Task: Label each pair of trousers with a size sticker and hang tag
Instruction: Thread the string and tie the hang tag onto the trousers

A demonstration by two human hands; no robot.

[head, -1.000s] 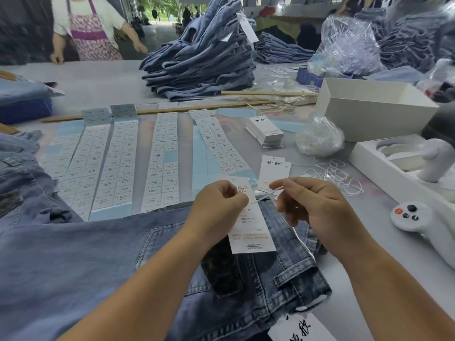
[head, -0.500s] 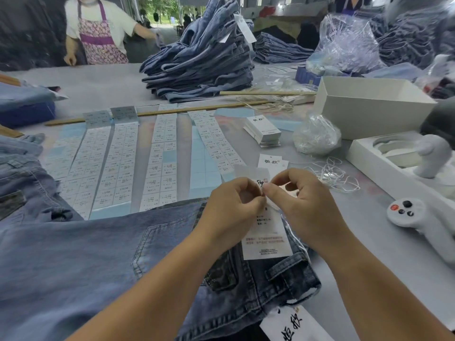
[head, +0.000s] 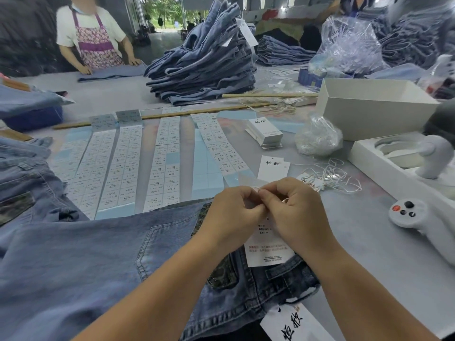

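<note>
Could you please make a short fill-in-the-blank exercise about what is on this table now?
1. Both hands, left hand and right hand, pinch the top of a white ____ above the jeans.
2. The sticker sheets lie in long ____ on the table.
3. The stack of hang tags lies to the ____ of the white box.

Missing words: hang tag; strips; left

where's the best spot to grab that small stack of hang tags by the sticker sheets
Take the stack of hang tags by its two long side edges, coming down from above. It lies flat on the table with only its top face and thin edges exposed, and there is bare surface on both long sides, so a pinch across its narrow width looks likeliest to lift the whole pile squarely.
</note>
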